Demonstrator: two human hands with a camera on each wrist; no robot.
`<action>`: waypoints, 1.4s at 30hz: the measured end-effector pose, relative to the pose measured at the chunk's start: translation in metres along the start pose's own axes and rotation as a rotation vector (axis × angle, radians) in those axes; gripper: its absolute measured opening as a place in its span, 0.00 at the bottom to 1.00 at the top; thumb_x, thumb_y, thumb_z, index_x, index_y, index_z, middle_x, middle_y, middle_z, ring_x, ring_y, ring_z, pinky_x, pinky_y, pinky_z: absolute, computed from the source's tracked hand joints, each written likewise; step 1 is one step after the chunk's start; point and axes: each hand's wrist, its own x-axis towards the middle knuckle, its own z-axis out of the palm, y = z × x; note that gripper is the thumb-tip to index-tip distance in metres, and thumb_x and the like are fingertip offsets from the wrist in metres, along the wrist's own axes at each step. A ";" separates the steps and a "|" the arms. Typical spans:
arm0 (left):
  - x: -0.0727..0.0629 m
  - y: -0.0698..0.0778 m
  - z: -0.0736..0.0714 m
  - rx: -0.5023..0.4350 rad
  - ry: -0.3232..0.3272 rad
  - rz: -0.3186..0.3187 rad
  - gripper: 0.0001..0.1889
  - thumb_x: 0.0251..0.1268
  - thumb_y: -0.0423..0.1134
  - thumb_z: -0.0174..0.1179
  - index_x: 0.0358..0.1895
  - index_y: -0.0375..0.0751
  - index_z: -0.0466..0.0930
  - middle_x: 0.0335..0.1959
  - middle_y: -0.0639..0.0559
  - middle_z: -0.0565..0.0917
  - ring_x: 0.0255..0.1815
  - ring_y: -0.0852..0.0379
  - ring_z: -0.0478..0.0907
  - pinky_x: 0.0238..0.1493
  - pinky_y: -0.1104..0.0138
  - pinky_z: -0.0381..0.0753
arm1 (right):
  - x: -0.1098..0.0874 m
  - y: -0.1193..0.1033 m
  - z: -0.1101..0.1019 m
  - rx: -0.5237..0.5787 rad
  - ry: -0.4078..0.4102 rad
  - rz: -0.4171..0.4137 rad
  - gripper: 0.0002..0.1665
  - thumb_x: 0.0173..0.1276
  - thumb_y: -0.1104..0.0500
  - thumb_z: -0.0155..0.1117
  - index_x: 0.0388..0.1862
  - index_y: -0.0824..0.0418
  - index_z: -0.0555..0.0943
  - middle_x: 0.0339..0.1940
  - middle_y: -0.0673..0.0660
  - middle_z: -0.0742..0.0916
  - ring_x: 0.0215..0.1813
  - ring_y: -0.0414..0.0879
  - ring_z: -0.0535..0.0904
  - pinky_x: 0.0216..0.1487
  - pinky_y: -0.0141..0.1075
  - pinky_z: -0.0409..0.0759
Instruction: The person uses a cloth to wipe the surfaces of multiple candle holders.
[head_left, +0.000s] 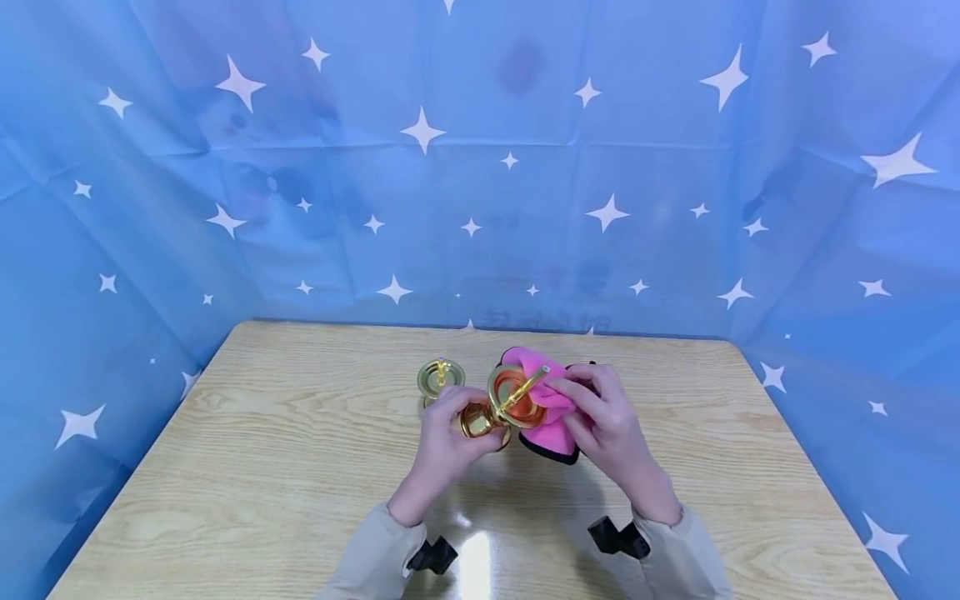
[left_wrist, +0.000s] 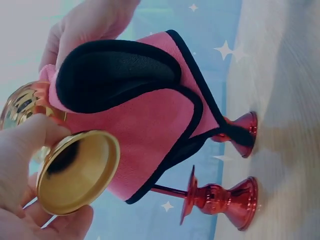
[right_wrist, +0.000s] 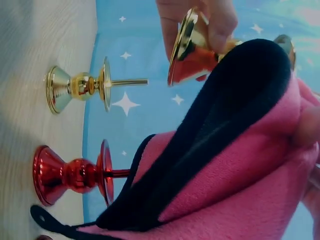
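Note:
My left hand grips a gold candlestick by its lower part, holding it tilted above the table. Its hollow gold foot faces the camera in the left wrist view. In my right hand is a pink cloth with black edging, pinched between thumb and fingers. The cloth touches the candlestick's dish beside its upright stem. In the right wrist view, the folded cloth hides much of the candlestick's upper part.
A second gold candlestick stands on the wooden table, just behind my left hand. Two red candlesticks, one nearer and one partly covered by the cloth, stand behind the cloth. A blue star-patterned curtain surrounds the table.

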 end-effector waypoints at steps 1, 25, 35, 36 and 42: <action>0.001 0.003 -0.001 -0.014 -0.006 -0.004 0.17 0.29 0.21 0.69 0.31 0.33 0.80 0.29 0.43 0.83 0.33 0.46 0.74 0.36 0.64 0.72 | 0.001 0.001 -0.001 -0.007 -0.005 -0.005 0.15 0.71 0.58 0.51 0.38 0.66 0.83 0.38 0.64 0.80 0.38 0.54 0.72 0.40 0.34 0.71; -0.001 -0.024 0.013 0.162 0.200 0.122 0.16 0.34 0.31 0.70 0.34 0.37 0.82 0.34 0.48 0.85 0.39 0.50 0.75 0.40 0.60 0.71 | -0.005 -0.055 0.022 0.217 0.175 0.345 0.19 0.64 0.58 0.63 0.46 0.74 0.80 0.44 0.68 0.79 0.45 0.47 0.76 0.46 0.25 0.75; -0.002 -0.023 0.010 0.166 0.209 0.141 0.15 0.34 0.31 0.69 0.34 0.38 0.82 0.33 0.49 0.85 0.38 0.50 0.74 0.42 0.60 0.72 | -0.007 -0.048 0.021 0.144 0.149 0.329 0.23 0.44 0.76 0.56 0.42 0.70 0.82 0.42 0.66 0.80 0.42 0.47 0.76 0.37 0.22 0.74; -0.003 -0.023 0.010 0.152 0.205 0.146 0.15 0.34 0.30 0.69 0.34 0.38 0.82 0.33 0.48 0.85 0.38 0.50 0.74 0.42 0.59 0.72 | -0.006 -0.045 0.019 0.140 0.142 0.314 0.22 0.44 0.76 0.56 0.41 0.70 0.83 0.41 0.66 0.80 0.41 0.47 0.75 0.34 0.23 0.73; -0.004 -0.025 0.011 0.060 0.162 0.192 0.18 0.28 0.28 0.71 0.32 0.35 0.81 0.30 0.44 0.84 0.35 0.48 0.76 0.44 0.57 0.71 | -0.001 -0.027 0.013 0.111 0.184 0.320 0.18 0.44 0.81 0.55 0.35 0.72 0.83 0.36 0.68 0.81 0.31 0.42 0.73 0.25 0.23 0.66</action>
